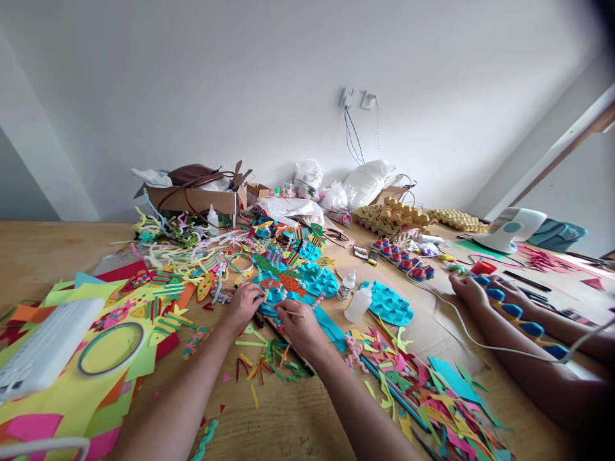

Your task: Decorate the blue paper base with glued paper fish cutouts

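Observation:
In the head view my left hand point(246, 307) is closed at the near left edge of a blue painted egg-carton piece point(273, 298); what its fingers hold, if anything, is too small to tell. My right hand point(300, 324) is closed on a thin stick point(292, 312), just right of the left hand. Orange and green spotted paper shapes point(291, 282) lie on the blue piece beyond my fingers. Dark pens lie beneath and between the hands. White glue bottles point(358, 303) stand to the right, beside another blue carton piece point(391, 303).
Colored paper sheets point(62, 358) and a tape roll point(111, 349) lie at left. Paper scraps point(451, 410) cover the near right. Another person's hands point(471, 293) are at a painted carton strip point(512, 310), with a white cable point(461, 326) nearby. Boxes point(192, 200) stand by the wall.

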Tool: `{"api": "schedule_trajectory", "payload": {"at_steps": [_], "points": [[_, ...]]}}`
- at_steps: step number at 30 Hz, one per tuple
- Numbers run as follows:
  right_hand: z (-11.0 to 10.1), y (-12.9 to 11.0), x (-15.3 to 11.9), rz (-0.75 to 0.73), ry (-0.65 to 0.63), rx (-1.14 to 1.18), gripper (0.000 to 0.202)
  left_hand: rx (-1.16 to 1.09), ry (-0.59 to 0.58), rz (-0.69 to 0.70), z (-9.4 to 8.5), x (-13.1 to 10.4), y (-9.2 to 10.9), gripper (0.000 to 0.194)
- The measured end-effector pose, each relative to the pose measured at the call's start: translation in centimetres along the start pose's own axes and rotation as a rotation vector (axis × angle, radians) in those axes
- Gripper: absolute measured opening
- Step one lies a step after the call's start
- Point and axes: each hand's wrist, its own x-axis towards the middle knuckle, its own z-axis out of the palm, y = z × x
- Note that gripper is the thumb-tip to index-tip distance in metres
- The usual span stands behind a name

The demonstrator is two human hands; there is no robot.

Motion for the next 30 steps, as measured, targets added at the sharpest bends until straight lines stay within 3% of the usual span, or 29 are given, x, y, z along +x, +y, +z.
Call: {"api": "schedule_trajectory", "payload": {"at_steps": [14,22,30], "points": [[-0.3,0.0,1.1,0.150,0.007,0.067,0.026,-0.005,-0.006,-0.002,0.3,0.1,-0.2,0.011],[0.4,-0.2,0.1,0.146,0.053,0.114,0.026,0.007,-0.012,-0.007,0.0,0.2,0.0,0.011],[1.4,1.1,-1.3,0.113,0.148,0.331,0.023,0.011,-0.011,-0.004,-0.5,0.1,0.6,0.012]]}}
